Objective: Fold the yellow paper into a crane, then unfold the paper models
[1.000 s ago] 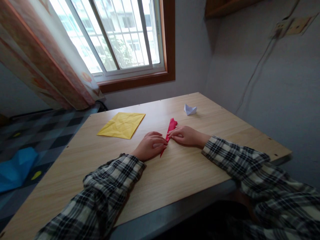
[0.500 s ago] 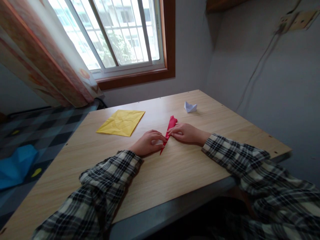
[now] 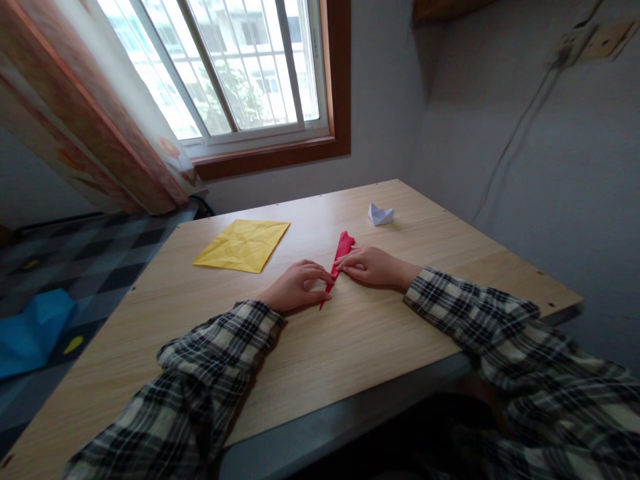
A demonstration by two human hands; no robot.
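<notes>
Little has shifted over the past second: the left hand has eased slightly outward from the red folded paper, baring more of its narrow near end, while the right hand stays put. That paper lies slantwise on the table, between both hands, wider end farthest from the person. Left thumb and fingers curve a little apart, tips touching its lower part; right fingers are gathered together, tips at its middle. Whether either hand pinches it, I cannot tell. Beyond, to the right, sits a small white folded paper; leftward lies a creased yellow sheet. Farther left, blue paper rests on checked cloth.
</notes>
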